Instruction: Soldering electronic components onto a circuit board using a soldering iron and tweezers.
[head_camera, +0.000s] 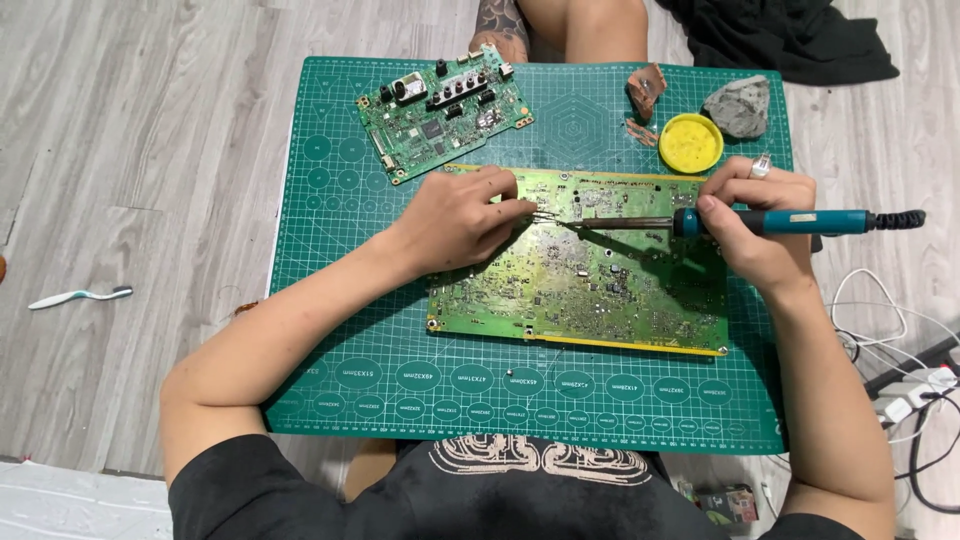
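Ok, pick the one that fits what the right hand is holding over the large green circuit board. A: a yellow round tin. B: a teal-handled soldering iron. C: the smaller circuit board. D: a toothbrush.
B: the right hand grips a teal-handled soldering iron whose tip reaches toward the left hand over the large circuit board; the toothbrush, yellow tin and smaller board lie untouched.

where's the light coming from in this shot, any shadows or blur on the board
Head view: soft, even light; the soldering iron and right hand cast a dark shadow down-left across the large circuit board, so the light sits upper right. The board is sharp, without strong glare; no motion blur on the left hand.
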